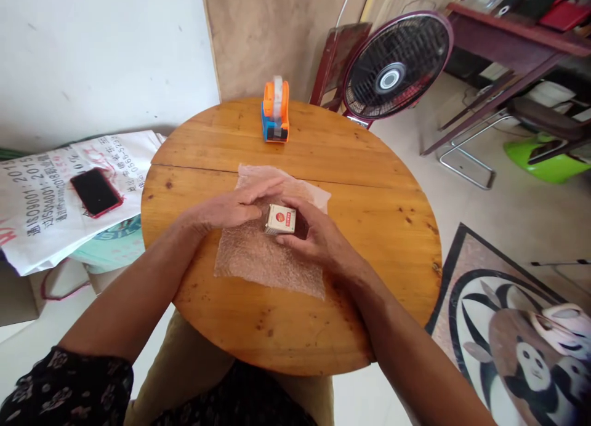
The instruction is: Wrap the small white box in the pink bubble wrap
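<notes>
A small cream cardboard box [281, 220] with a red round emblem sits on a sheet of clear bubble wrap [258, 260] near the middle of the round table. My right hand [316, 232] curves around the box from the right, thumb along the near side and fingers at the far side, gripping it. To the left of the box, my left hand [235, 205] rests over the bubble wrap with its fingers stretched out and nothing in them. Its fingertips reach past the far left corner of the box.
An orange and blue tape dispenser [276, 112] stands at the far edge of the wooden table [383, 229]. A fan [392, 75] is just behind on the right. Left of the table, a phone [96, 192] lies on a printed white sack [41, 180]. A panda mat [512, 333] covers floor at right.
</notes>
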### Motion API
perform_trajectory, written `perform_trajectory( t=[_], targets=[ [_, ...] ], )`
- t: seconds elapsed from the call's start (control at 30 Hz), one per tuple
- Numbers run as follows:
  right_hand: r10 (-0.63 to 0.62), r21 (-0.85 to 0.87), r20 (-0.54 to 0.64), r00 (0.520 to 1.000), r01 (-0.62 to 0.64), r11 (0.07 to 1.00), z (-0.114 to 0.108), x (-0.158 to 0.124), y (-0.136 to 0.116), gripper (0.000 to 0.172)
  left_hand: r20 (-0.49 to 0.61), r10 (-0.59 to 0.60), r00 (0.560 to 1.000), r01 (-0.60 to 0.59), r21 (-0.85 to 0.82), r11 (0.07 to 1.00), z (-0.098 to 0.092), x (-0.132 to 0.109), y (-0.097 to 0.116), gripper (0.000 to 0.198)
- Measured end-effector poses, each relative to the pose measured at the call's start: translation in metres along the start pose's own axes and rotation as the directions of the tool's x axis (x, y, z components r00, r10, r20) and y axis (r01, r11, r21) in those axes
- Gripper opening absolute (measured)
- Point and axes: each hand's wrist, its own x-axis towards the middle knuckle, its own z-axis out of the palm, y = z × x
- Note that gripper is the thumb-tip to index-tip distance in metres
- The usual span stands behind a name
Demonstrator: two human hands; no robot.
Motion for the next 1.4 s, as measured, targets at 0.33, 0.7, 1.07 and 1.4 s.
perform_trajectory(
  t=[0.33,0.7,1.07,1.4],
  targets=[
    [0.052,-0.096,-0.033,0.998,-0.055,0.994,0.003,-0.003,0.001,0.053,-0.025,0.035,0.999,-0.033,0.045,0.998,0.002,-0.001,-0.002,0.073],
    [0.084,0.285,-0.175,0.981,-0.031,0.958,-0.004,0.006,0.0,0.056,-0.066,0.068,0.996,-0.063,0.071,0.995,0.01,0.002,0.006,0.075],
    [0.257,0.551,-0.114,0.96,-0.154,0.82,0.005,0.016,0.028,0.072,-0.162,0.053,0.985,0.028,0.464,0.886,0.0,-0.048,0.072,0.059],
    [0.274,0.534,-0.09,0.958,-0.186,0.825,0.003,0.022,0.033,0.067,-0.131,0.287,0.949,-0.043,0.847,0.53,0.079,-0.075,0.058,0.021]
  ],
)
